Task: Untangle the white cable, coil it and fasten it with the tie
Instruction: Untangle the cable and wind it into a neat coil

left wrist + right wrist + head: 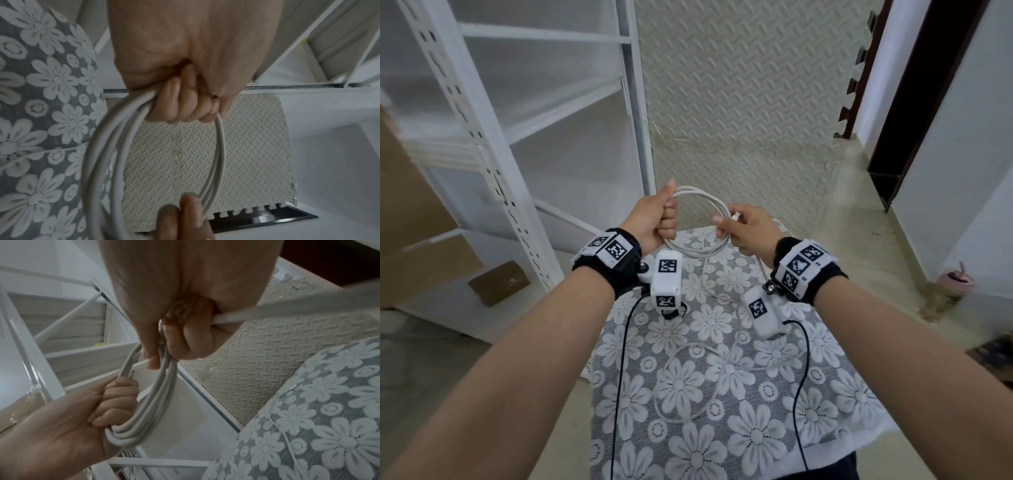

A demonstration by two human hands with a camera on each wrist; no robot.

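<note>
The white cable [700, 192] is wound into a round coil of several loops, held in the air over the far edge of the table. My left hand [664, 219] grips the coil's left side in a closed fist, which shows from below in the left wrist view [180, 104]. My right hand [736, 233] pinches the opposite side, with a connector end sticking up by its fingers. In the right wrist view, the loops [127, 434] run from one fist to the other. A loose length [703, 274] drops to the table and lies in a wide loop. I see no tie.
The table wears a grey cloth with white flowers [756, 428]. A white metal shelf rack [517, 171] stands to the left, beside cardboard boxes [414, 222]. A cream foam mat [739, 102] covers the floor ahead. A pink cup [957, 277] sits on the floor at right.
</note>
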